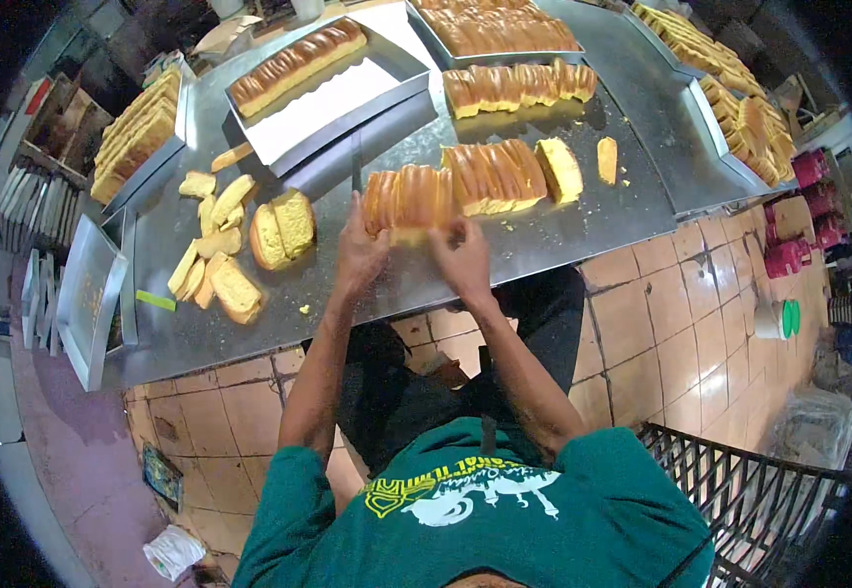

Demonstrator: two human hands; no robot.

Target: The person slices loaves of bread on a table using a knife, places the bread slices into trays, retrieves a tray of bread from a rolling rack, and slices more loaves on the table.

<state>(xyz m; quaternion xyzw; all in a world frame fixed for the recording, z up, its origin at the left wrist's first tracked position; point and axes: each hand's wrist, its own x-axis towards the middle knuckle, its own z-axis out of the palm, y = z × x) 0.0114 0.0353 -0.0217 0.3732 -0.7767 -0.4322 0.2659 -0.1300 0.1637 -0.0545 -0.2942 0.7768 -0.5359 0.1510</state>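
Note:
My left hand [361, 253] and my right hand [463, 257] grip opposite ends of a brown-crusted bread loaf section [407, 197] at the metal table's near side. The section is slightly blurred. A narrow dark blade-like strip [357, 165] lies just beyond my left fingers; its handle is not visible. Against the section's right end sits another piece of ridged loaf [499, 176], with a thick yellow slice [560, 170] beside it. Two thick bread pieces [282, 229] stand together left of my left hand. Farther left is a pile of cut end pieces [213, 239].
A paper-lined metal tray [338, 132] holds one loaf [297, 66]. Beyond my hands are a long loaf [520, 87] and a full bread tray [503, 51]. Trays of slices stand at left [139, 136] and right [746, 132]. The metal table's front edge [544, 270] runs before my legs.

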